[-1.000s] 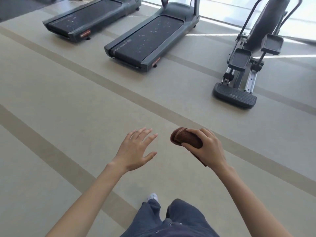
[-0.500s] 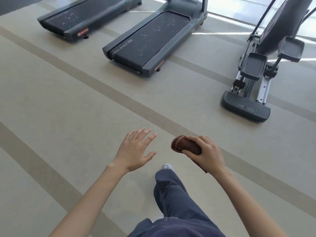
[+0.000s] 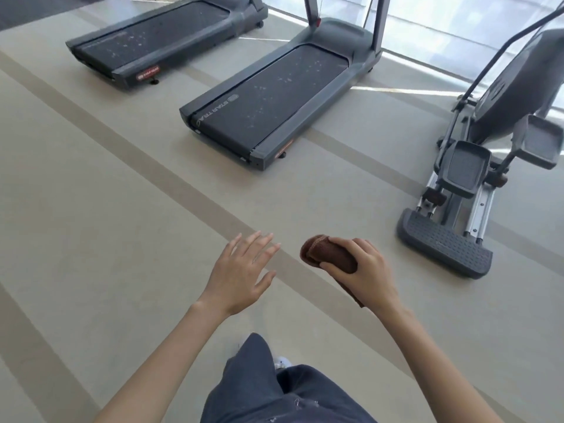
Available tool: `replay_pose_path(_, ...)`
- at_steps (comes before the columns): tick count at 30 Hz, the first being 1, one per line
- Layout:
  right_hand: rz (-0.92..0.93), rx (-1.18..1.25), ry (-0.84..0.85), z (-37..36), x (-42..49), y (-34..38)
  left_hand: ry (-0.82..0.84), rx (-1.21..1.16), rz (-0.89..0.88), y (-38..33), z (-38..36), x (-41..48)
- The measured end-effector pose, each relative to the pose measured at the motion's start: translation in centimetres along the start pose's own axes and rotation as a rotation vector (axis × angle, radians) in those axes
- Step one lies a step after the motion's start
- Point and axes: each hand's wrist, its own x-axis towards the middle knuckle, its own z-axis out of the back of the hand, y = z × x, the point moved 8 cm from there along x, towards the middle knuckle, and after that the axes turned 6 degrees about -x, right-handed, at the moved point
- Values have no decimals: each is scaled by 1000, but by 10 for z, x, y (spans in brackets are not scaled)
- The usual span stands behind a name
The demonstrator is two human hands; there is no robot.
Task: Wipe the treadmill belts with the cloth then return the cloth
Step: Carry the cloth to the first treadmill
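Note:
My right hand (image 3: 364, 274) grips a rolled brown cloth (image 3: 328, 257) in front of me, above the floor. My left hand (image 3: 241, 270) is held out beside it with fingers spread and nothing in it. Two dark treadmills lie ahead. The nearer treadmill (image 3: 274, 102) has a black belt speckled with pale marks, and its rear end points toward me. The farther treadmill (image 3: 155, 41) sits to the upper left, its belt speckled too. Neither hand touches a treadmill.
An elliptical trainer (image 3: 464, 184) with grey pedals and a ribbed rear step stands at the right. The beige floor (image 3: 91, 209) has darker stripes running diagonally. My legs in dark trousers (image 3: 268, 389) are at the bottom. Bright windows line the back.
The view has moved closer to the treadmills, which now look larger. My legs have stepped forward. Both hands keep the same pose, the right one still holding the cloth.

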Motion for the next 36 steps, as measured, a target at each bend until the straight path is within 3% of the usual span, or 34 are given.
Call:
replay_pose_path(9, -38, -32, 75, -38, 115, -39, 75, 8, 1, 72, -18, 127)
replay_pose_path(21, -68, -74, -84, -12, 356, -48, 38, -20, -67, 179, 32, 356)
replay_pose_path(27, -106, -67, -19, -30, 411, -70, 55, -28, -72, 204, 31, 422)
replay_pose_path(36, -15, -52, 31, -45, 540, -117, 39, 0, 22, 250, 22, 527)
